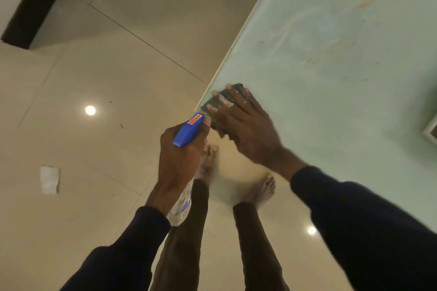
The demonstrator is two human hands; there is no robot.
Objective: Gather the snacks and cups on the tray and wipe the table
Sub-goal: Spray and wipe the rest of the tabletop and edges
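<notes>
I am pressing my flat, open right hand (243, 123) on the cloth (227, 99) at the table (331, 54) corner, my left hand (182, 149) closed around the sprayer (188, 130), risking pushing the cloth off the edge.

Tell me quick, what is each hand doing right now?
Left hand: closed around a spray bottle.
Right hand: fingers spread, pressing a dark cloth flat on the table corner.
</notes>
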